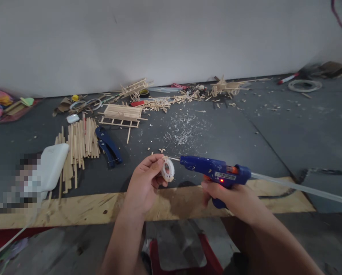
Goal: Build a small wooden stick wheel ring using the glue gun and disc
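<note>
Pinched in the fingers of my left hand (143,181) is a small white ring (167,170) with bits of wood on its edge. My right hand (230,194) wraps round the handle of a blue glue gun (211,168), whose red light is lit. The gun's metal nozzle points left and meets or nearly meets the top of the ring; I cannot tell if it touches. A long clear glue stick (302,187) runs out of the gun's back end to the right.
Wooden sticks (81,141), a blue hand tool (108,147) and a white box-like device (54,164) lie to the left. Behind stand a slatted wooden frame (122,113) and a small wooden cart model (225,88). White scraps (182,128) litter the dark tabletop. A cable (305,173) trails at right.
</note>
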`<state>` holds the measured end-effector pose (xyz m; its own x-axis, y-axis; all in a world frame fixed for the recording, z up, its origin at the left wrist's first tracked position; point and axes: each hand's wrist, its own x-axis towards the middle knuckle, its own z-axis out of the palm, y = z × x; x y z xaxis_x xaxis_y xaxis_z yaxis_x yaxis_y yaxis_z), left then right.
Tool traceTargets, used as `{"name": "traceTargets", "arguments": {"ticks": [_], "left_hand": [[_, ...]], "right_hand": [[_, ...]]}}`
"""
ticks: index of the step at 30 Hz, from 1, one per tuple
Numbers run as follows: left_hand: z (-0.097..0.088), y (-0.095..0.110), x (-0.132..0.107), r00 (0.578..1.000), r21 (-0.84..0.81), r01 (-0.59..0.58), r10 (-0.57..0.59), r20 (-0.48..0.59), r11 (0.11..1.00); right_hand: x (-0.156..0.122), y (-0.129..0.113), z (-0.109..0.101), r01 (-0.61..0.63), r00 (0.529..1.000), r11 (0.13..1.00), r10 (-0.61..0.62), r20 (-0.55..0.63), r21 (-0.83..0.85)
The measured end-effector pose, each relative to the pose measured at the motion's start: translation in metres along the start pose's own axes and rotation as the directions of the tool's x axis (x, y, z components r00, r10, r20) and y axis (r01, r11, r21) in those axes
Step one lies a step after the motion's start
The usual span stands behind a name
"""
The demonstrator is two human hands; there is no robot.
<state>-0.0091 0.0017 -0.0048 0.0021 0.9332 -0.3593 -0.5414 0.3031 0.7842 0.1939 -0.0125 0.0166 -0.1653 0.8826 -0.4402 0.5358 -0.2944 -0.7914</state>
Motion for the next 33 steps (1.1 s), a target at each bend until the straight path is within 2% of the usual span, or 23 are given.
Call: {"name": "traceTargets", "arguments": {"ticks": [3, 5, 8, 12, 15, 17, 20, 23, 25, 26, 28, 30, 33], "left_hand": [[0.0, 0.0, -0.001, 1.0, -0.012, 0.005, -0.004, 0.014, 1.0], [-0.001, 0.001, -0.001, 1.0, -0.015, 0.008, -0.008, 0.023, 1.0], [-0.003, 0.003, 0.001, 1.0, -0.004, -0.004, 0.005, 0.025, 1.0], [-0.011, 0.009, 0.008, 0.997, 0.001, -0.073, 0.073, -0.033, 0.997], [-0.017, 0.014, 0.013, 0.985, 0.002, -0.138, 0.138, -0.107, 0.99], [-0.021, 0.017, 0.015, 0.97, 0.019, -0.176, 0.177, -0.164, 0.984], [-0.025, 0.021, 0.018, 0.948, 0.044, -0.228, 0.232, -0.22, 0.973], [-0.027, 0.023, 0.02, 0.932, 0.046, -0.264, 0.267, -0.245, 0.963], [-0.028, 0.024, 0.021, 0.926, 0.051, -0.276, 0.28, -0.254, 0.96], [-0.028, 0.024, 0.022, 0.924, 0.054, -0.28, 0.284, -0.257, 0.959], [-0.028, 0.025, 0.023, 0.92, 0.06, -0.286, 0.292, -0.26, 0.956], [-0.029, 0.026, 0.023, 0.919, 0.06, -0.291, 0.296, -0.26, 0.955], [-0.03, 0.026, 0.022, 0.919, 0.06, -0.288, 0.294, -0.263, 0.956]], "right_hand": [[0.003, 0.002, 0.001, -0.015, 0.999, 0.998, 0.018, -0.043, 0.055], [0.01, 0.005, 0.0, -0.021, 0.996, 0.978, 0.039, -0.086, 0.207], [0.026, 0.01, -0.006, 0.022, 0.987, 0.868, 0.061, -0.15, 0.497], [0.043, 0.013, -0.024, -0.038, 0.976, 0.778, 0.163, -0.142, 0.628], [0.043, 0.014, -0.042, -0.103, 0.972, 0.766, 0.213, -0.1, 0.634], [0.039, 0.016, -0.054, -0.088, 0.973, 0.8, 0.196, -0.12, 0.594], [0.033, 0.022, -0.074, -0.044, 0.937, 0.894, 0.192, -0.293, 0.445], [0.03, 0.021, -0.084, 0.074, 0.833, 0.938, 0.128, -0.539, 0.338], [0.028, 0.013, -0.078, 0.172, 0.795, 0.945, 0.033, -0.606, 0.278], [0.026, 0.008, -0.071, 0.198, 0.813, 0.954, -0.032, -0.582, 0.225], [0.026, -0.005, -0.047, 0.171, 0.889, 0.983, -0.123, -0.44, 0.07], [0.029, -0.015, -0.018, 0.207, 0.938, 0.975, -0.222, -0.267, -0.086], [0.043, -0.021, 0.021, 0.347, 0.916, 0.926, -0.368, -0.16, -0.148]]}}
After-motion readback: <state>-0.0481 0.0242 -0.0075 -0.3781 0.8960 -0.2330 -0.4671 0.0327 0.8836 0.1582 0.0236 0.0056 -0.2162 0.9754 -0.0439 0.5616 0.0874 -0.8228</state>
